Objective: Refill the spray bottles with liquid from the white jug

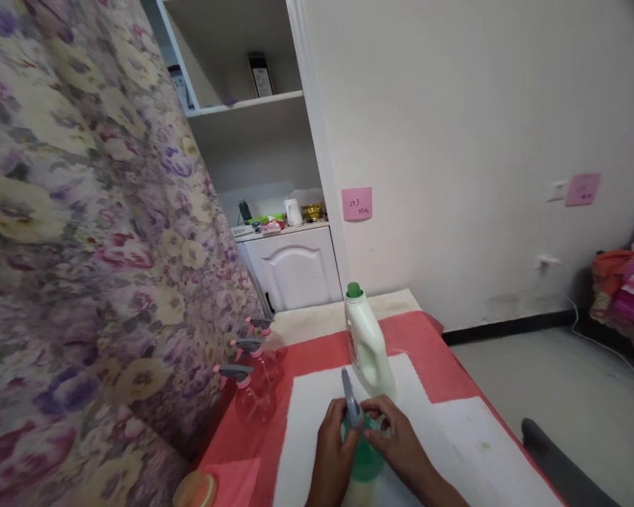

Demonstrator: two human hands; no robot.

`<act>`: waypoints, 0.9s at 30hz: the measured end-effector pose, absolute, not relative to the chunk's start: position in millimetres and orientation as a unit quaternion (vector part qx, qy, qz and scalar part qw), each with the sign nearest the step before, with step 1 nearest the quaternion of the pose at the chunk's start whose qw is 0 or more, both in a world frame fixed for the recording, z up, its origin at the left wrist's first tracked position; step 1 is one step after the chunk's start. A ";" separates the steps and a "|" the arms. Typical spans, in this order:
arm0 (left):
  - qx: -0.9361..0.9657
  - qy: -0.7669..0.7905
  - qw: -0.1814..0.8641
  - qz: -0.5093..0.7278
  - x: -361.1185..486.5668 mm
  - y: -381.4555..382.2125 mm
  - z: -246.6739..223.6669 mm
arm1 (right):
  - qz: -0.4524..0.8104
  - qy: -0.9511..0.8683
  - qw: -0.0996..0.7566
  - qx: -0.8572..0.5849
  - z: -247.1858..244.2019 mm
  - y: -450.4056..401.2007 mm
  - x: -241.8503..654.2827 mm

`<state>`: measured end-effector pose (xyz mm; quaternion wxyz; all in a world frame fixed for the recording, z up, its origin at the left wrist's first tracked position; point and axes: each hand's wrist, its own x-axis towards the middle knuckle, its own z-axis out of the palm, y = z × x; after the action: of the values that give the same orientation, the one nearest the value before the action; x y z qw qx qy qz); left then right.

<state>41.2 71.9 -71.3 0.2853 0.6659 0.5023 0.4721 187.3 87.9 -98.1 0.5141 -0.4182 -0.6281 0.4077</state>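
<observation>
A spray bottle with a grey trigger head (349,396) and a translucent green body (368,461) stands low in the middle of the view. My left hand (334,445) is closed around the near-left side of its head and neck. From the other side, my right hand (399,435) pinches at the collar below the head, fingers bent. The fingers partly hide the join between head and body. Just behind the hands stands a large white jug (370,345) with a green cap (354,290). White paper (309,422) lies beneath the bottle.
Several clear spray bottles (256,403) with grey and pink heads stand at the left on the red cloth (317,357). A round tan lid or jar (195,489) sits at the near-left corner. Behind are a floral curtain (110,246) and a white cabinet (299,274).
</observation>
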 end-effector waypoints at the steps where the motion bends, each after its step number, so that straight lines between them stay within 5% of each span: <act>1: 0.667 0.503 0.281 0.472 41.9 72.0 -72.3 | 0.412 -0.632 0.513 -0.409 -94.2 87.7 189.4; 27: 0.598 0.557 0.324 0.476 38.6 74.9 -74.6 | 0.368 -0.665 0.511 -0.401 -66.3 100.8 178.3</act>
<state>38.6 74.9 -74.6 0.3242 0.5982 0.5569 0.4764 178.3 100.8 -66.3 0.5110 -0.4012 -0.6651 0.3680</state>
